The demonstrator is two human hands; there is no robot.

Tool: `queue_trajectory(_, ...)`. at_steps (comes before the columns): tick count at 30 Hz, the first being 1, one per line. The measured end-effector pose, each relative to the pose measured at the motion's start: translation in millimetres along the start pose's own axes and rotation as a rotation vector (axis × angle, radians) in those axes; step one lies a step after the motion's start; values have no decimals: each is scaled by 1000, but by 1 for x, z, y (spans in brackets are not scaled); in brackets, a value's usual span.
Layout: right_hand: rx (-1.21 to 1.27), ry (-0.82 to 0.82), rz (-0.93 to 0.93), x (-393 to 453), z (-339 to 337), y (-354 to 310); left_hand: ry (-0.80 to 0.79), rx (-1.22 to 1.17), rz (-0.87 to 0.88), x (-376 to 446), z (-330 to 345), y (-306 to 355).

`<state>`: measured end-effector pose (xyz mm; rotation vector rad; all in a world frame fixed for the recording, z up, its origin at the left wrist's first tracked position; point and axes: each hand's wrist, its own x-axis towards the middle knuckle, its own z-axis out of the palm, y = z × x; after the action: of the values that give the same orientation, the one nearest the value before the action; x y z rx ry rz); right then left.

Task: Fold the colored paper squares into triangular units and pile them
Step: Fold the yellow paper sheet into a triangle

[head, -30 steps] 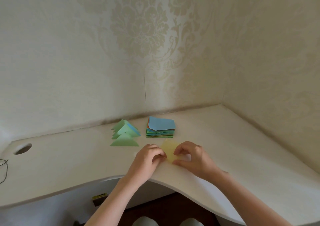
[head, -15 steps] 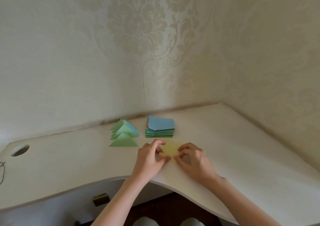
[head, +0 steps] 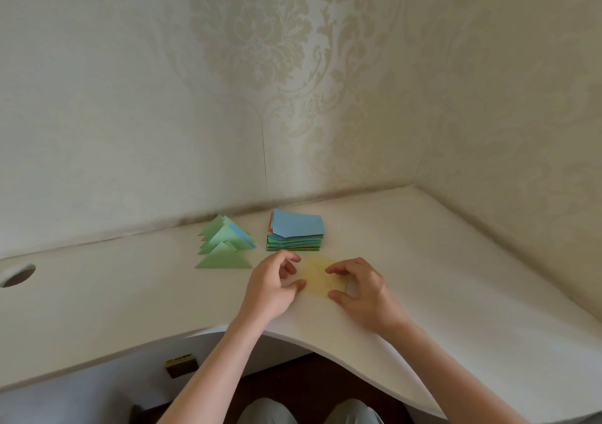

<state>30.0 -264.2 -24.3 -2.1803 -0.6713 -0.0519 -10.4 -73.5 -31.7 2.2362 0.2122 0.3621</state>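
Yellow paper, one thin square sheet (head: 318, 276), lies flat on the white curved desk top (head: 456, 293), turned so its corners point away and toward the person like a diamond. It sits near the front edge of the desk, just in front of the stack of coloured paper squares (head: 295, 234). The left hand (head: 272, 285) has its fingers curled, the thumb tip pressing on the sheet's left corner and the forefinger arched above the far edge; whether that fingertip touches the paper I cannot tell. The right hand (head: 360, 288) is curled too, fingertips resting on the right side of the sheet and the thumb pressing its near corner, so the sheet is pinned between the two hands rather than lifted.

The stack behind holds many sheets, green, orange and blue edges showing along its side, with a pale blue sheet on top whose near corner looks folded or cut. Left of it, well apart from the yellow sheet, is the loose pile of folded green paper triangles (head: 224, 246), overlapping one another, one blue triangle showing among them.

Further left a round cable hole (head: 17, 275) pierces the desk. Cream damask wallpaper (head: 260, 65) covers the corner walls behind
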Motion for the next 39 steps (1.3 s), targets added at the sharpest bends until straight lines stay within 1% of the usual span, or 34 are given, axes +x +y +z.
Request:
queue_trajectory(3, 9, 5, 13, 0, -1, 0, 12, -16, 15, -3, -3, 2)
queue_trajectory(4, 9, 17, 13, 0, 0, -1, 23, -2, 47, -6, -4, 4)
queue_trajectory(7, -6, 53, -3, -2, 1, -3, 47, 73, 213, -18, 2, 12)
queue_trajectory(9, -26, 69, -27, -4, 3, -6, 18, 84, 276, -29, 9, 18)
queue_trajectory(11, -15, 93, -28, -7, 4, -9, -10, 135, 304, -34, 14, 19)
queue_trajectory(14, 65, 151, 2, -10, 2, -13, 4, 186, 337, -35, 8, 16)
queue_trajectory(16, 59, 166, -26, -9, -3, -12, -6, 222, 351, -32, 2, 14)
queue_trajectory(18, 15, 102, -49, -5, -10, -10, -30, 255, 367, -29, -3, 10)
queue_trajectory(19, -21, 28, -68, -2, -14, -10, -47, 248, 366, -27, -6, 9)
queue_trajectory(21, -118, -172, -126, 2, -18, -8, -96, 235, 373, -23, -12, 6)
queue_trajectory(23, -231, -345, -141, 4, -19, -6, -130, 251, 407, -19, -19, 3)
queue_trajectory(24, -276, -393, -135, 4, -18, -4, -139, 256, 417, -18, -23, 2)
queue_trajectory(25, -302, -406, -133, 4, -18, -3, -146, 256, 420, -17, -27, 2)
queue_trajectory(28, -309, -303, -166, 4, -16, -2, -147, 254, 398, -19, -34, -1)
queue_trajectory(31, -251, -140, -194, 4, -8, -4, -71, 257, 329, -23, -34, -5)
queue_trajectory(35, -187, 64, -113, 5, 9, -5, 88, 235, 242, -27, -23, -4)
queue_trajectory(39, -204, 177, -7, 10, 24, -9, 189, 266, 139, -27, -8, 5)
